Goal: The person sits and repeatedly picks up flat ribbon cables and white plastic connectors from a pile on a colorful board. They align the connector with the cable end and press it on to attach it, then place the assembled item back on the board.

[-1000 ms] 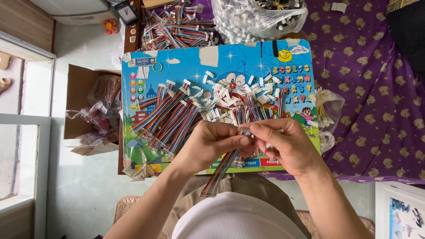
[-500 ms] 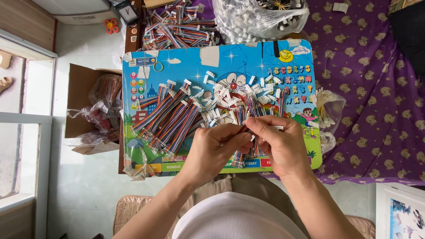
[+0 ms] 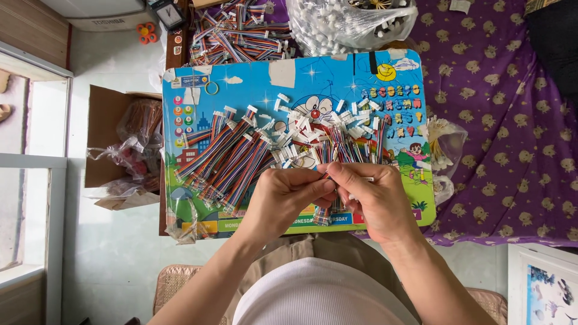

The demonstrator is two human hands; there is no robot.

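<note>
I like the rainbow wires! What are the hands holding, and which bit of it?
Both hands, left hand and right hand, pinch one striped wire bundle near its top end; the rest hangs below the fingers.

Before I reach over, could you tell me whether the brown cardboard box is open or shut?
Open: the cardboard box shows its inside, with a plastic bag spilling out.

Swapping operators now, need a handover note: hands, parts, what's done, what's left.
Left hand and right hand meet over the colourful cartoon-printed work board, fingers pinching one multicoloured ribbon-wire cable.
Done, apparently: bundles of multicoloured cables with white connectors laid in rows at the board's left.
Left, apparently: loose pile of small white plastic connectors and short cables at board centre; a further cable heap and a clear bag of white parts above.
</note>
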